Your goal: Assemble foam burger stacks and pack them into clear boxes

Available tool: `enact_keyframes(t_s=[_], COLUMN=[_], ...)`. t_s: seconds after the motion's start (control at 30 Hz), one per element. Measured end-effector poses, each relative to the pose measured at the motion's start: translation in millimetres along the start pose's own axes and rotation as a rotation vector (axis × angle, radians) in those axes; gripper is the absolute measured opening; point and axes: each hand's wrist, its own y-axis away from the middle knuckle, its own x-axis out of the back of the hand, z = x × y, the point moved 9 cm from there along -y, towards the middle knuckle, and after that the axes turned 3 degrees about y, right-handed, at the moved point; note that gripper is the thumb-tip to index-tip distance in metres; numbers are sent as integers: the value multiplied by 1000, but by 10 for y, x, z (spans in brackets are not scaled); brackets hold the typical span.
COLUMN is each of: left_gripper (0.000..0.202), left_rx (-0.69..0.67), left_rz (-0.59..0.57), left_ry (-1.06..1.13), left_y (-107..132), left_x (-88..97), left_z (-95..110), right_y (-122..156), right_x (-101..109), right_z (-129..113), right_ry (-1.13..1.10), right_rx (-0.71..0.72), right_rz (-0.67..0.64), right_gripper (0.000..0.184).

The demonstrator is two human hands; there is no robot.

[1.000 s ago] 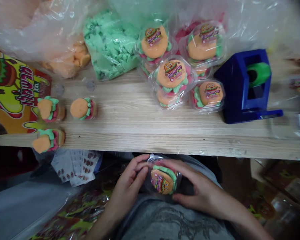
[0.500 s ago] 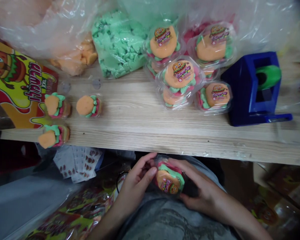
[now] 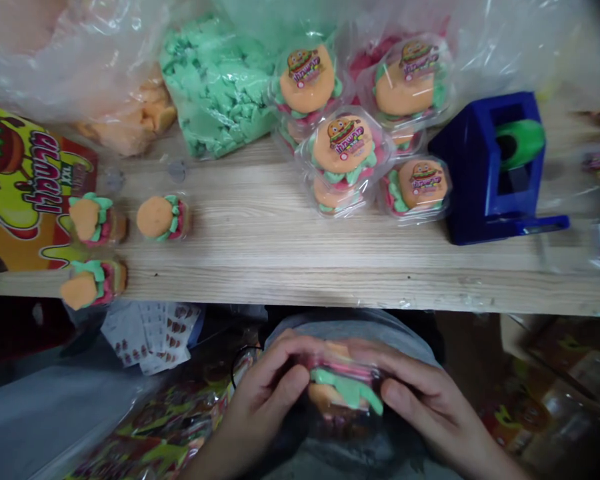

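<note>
Between my two hands, in front of my lap and below the table edge, is a burger-shaped marshmallow candy in a clear plastic case (image 3: 347, 390). It is tilted so its layered side faces up, with green, pink and orange parts showing. My left hand (image 3: 275, 377) grips the left end, thumb on the near side and fingers over the far side. My right hand (image 3: 417, 387) holds the right end the same way. The sticker on the case is blurred.
Packed burger candies (image 3: 343, 150) are stacked on the table (image 3: 255, 247) beside a blue tape dispenser (image 3: 495, 173). Open burger candies (image 3: 157, 217) stand at left by a printed box (image 3: 35, 193). Behind lies a bag of green pieces (image 3: 220, 93). Sticker sheets (image 3: 153, 337) hang below the edge.
The packed candy has turned from sticker side up to layered side up. My left hand has closed firmly on it, and my right hand has shifted along its right end. The view has shifted slightly.
</note>
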Motion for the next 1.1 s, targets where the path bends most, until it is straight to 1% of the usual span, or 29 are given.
enact_keyframes(t_s=[0.07,0.13,0.2,0.27,0.33,0.37,0.43,0.5,0.57,0.63,0.7,0.77,0.8,0.87,0.93,0.97,1.03,1.1], left_gripper=[18,18,18,16,14,13,13,15,15,16,15,14,14,14,13,12,10,7], left_rx=[-53,-72,-53,-1,61,81,102,105,94,77,68,78,89,112,121,120,95,42], left_rz=[-21,-1,39,98,169,203,261,321,380,404,389,345,305,184,56,9,-46,-92], left_ry=[-49,-55,-39,13,90,132,216,312,391,420,404,359,314,174,28,-30,-122,-217], left_y=[16,17,-11,-65,-127,-155,-199,-220,-220,-214,-211,-214,-221,-246,-275,-290,-329,-373], left_x=[-16,-11,0,24,49,56,50,39,37,35,41,55,55,23,-31,-53,-85,-130], left_z=[79,105,70,-16,-126,-173,-247,-298,-326,-328,-312,-290,-275,-235,-197,-179,-127,-42], right_y=[7,9,-6,-33,-65,-77,-76,-46,-32,-28,-16,-2,2,7,10,11,10,-3], right_x=[-3,-11,-13,-7,45,97,233,327,324,285,269,292,310,343,357,353,331,289], right_z=[-17,2,63,164,254,273,260,209,180,175,179,170,165,167,177,180,168,138], right_ry=[4,-8,-37,-82,-145,-175,-192,-169,-160,-178,-186,-188,-186,-158,-82,-38,36,81], right_rx=[24,18,-26,-110,-179,-183,-144,-88,-73,-78,-88,-81,-79,-101,-142,-158,-162,-134], right_rz=[4,9,25,54,138,209,386,520,542,511,487,478,466,417,341,299,238,203], right_gripper=[35,34,32,29,24,21,16,17,24,28,27,27,27,27,26,26,28,31])
